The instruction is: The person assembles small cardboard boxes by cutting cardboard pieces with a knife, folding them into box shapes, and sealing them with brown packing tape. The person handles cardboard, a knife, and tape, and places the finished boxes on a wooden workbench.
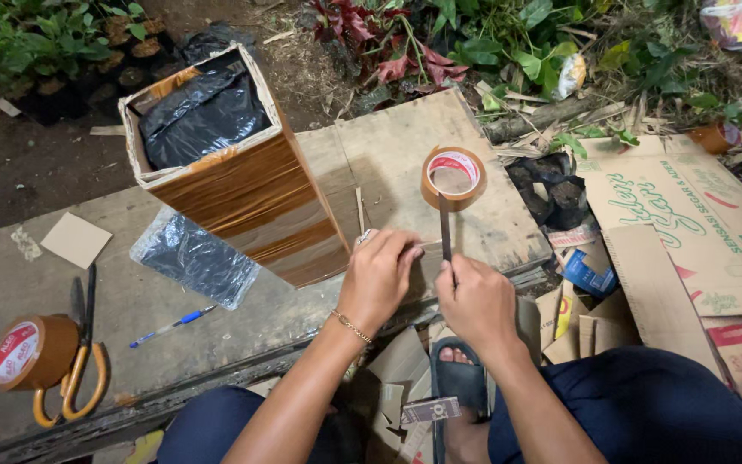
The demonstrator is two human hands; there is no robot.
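A brown tape roll (453,176) stands on edge on a wooden board (405,146). A narrow strip of tape (445,228) runs from the roll down to my right hand (477,301), which pinches its lower end. My left hand (380,275) is just left of the strip, its fingers closed on a small pale object (427,246) that reaches the strip; what it is I cannot tell. A tall cardboard box (251,198), wrapped in brown tape and lined with a black plastic bag (203,112), lies tilted just left of my hands.
A folded black plastic bag (195,256), a blue pen (173,326), a cardboard scrap (75,239), a second tape roll (27,352) and orange-handled scissors (79,378) lie on the left of the bench. Flattened printed cartons (689,223) are piled on the right, with plants behind. My sandalled foot (457,365) is below.
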